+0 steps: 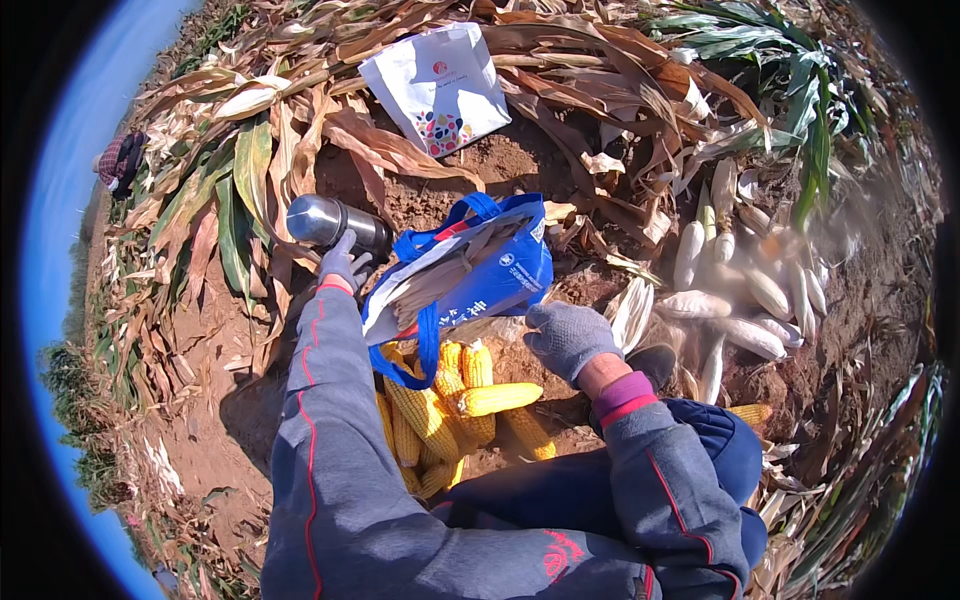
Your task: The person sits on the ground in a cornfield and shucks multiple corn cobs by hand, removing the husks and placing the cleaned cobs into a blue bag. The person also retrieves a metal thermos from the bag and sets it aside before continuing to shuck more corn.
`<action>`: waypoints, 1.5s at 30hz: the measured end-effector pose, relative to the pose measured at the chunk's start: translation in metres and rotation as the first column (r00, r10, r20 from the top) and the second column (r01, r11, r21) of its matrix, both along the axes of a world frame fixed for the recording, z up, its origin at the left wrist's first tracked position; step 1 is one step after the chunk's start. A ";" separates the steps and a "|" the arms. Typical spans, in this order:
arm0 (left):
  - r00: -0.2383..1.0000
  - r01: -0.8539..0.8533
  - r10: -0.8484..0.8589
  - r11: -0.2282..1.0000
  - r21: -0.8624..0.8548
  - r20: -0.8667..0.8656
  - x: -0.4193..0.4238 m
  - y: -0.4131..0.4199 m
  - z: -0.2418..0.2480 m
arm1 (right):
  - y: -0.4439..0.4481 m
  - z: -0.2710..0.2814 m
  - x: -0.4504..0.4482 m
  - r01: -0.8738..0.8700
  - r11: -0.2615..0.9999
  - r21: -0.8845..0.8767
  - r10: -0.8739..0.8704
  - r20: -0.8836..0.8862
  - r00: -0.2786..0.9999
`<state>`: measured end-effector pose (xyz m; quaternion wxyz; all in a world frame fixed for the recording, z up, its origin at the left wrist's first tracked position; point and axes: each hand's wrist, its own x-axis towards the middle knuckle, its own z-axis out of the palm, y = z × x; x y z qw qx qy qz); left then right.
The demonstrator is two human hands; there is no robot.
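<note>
My left hand (343, 264), in a grey knit glove, reaches to a steel vacuum flask (337, 225) lying on its side. Its fingers are apart and lie against or just before the flask; contact is unclear. In a matching glove, my right hand (574, 341) is curled into a fist beside the right end of a blue shopping bag (499, 277). I see only its back, so anything inside the fist is hidden. Dry pale husks or leaves (450, 274) fill the bag, whose mouth gapes. Close below it lies a pile of husked yellow corn cobs (427, 420).
A white printed bag (442, 90) rests on dry corn stalks (600, 60) ahead. Several pale cobs in husk (750, 300) lie on the right, partly blurred. My bent knee (712, 442) is beside the yellow cobs. Another person (124, 161) is far off at the left.
</note>
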<state>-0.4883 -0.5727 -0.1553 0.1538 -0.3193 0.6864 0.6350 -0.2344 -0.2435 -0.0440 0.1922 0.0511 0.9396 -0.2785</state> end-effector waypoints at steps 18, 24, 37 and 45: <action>0.987 -0.146 0.104 0.902 -0.407 -0.125 -0.035 -0.029 -0.033 | 0.012 -0.031 -0.005 0.005 0.997 0.071 -0.017 0.167 0.986; 0.599 0.059 -0.401 0.885 -0.461 -0.693 0.094 0.105 0.143 | 0.016 -0.039 -0.007 0.249 0.967 -0.044 -0.235 0.216 0.948; 0.297 0.506 -0.745 0.653 -0.563 -0.598 0.238 0.262 0.056 | 0.055 -0.035 0.023 0.263 0.901 -0.345 -0.201 0.205 0.958; 0.003 0.691 -0.972 -0.168 -0.703 0.236 0.287 0.224 -0.052 | 0.221 0.037 0.079 0.196 0.965 0.172 -0.220 0.133 0.967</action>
